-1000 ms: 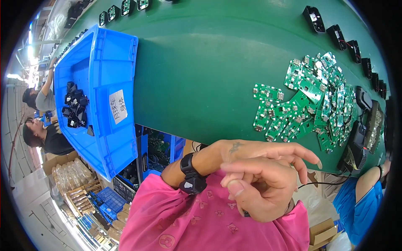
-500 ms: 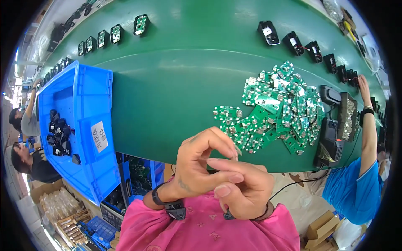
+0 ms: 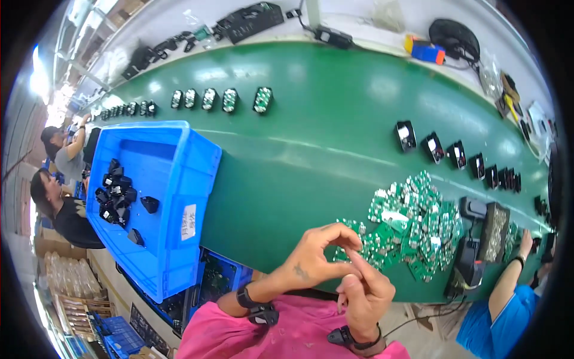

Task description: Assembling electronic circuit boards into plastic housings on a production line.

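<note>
The pile of green circuit boards (image 3: 421, 233) lies on the green worktop (image 3: 287, 185), and both hands are raised close together at its near left edge.

The left hand (image 3: 323, 254) comes toward the pile from its near left side, forearm slanting, back of the hand turned outward. Its forefinger arches over while the thumb stretches out below, leaving a rounded gap between them.

The right hand (image 3: 366, 296), just nearer the wearer than the pile, stands up from a steep forearm. Its fingers bend, with thumb and forefinger pointing up toward the left hand's fingertips.

The two sets of fingertips meet or almost meet; whether either hand grips something small there, I cannot tell.

A black wristband (image 3: 254, 305) circles the left wrist, and another dark band (image 3: 353, 340) the right, both on the wearer's side of the pile.

Well left of the pile stands a blue bin (image 3: 206, 170) holding black housings (image 3: 116, 191). Beyond the pile runs a row of open black cases (image 3: 405, 136).
</note>
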A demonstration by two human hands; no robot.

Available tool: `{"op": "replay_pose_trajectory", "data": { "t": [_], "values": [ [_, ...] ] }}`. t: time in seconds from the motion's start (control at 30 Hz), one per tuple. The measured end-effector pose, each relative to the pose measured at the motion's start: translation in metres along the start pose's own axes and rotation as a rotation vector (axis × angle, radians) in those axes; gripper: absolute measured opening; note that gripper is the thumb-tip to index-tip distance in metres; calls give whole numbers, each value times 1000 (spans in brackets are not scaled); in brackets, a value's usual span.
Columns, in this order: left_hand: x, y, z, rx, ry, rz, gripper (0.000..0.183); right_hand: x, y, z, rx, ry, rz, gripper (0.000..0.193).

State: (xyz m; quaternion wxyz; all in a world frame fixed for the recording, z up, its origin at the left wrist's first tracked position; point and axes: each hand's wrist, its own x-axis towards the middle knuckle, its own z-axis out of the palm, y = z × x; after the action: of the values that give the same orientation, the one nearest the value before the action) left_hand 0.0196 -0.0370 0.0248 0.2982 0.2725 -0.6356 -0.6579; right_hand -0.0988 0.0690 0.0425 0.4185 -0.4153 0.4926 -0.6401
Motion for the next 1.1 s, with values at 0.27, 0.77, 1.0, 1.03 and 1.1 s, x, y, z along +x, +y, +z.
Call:
{"op": "replay_pose_trajectory", "data": {
  "t": [0.27, 0.77, 1.0, 1.03, 1.1],
  "values": [
    [97, 6, -149, 854, 849, 230, 43, -23, 35, -8, -293, -69, 104, 11],
    [256, -53, -15, 902, 124, 301, 80, -6, 26, -23, -569, -85, -158, 11],
    [158, -1, -12, 851, 8, 474, 72, 43, 13, -63, -612, 368, -138, 20],
    [132, 8, -9, 876, -51, 417, 74, 51, 7, -57, -614, 359, -128, 20],
    [94, 14, -7, 1014, -119, 443, 76, 64, -1, -40, -608, 305, -83, 27]
  ]
}}
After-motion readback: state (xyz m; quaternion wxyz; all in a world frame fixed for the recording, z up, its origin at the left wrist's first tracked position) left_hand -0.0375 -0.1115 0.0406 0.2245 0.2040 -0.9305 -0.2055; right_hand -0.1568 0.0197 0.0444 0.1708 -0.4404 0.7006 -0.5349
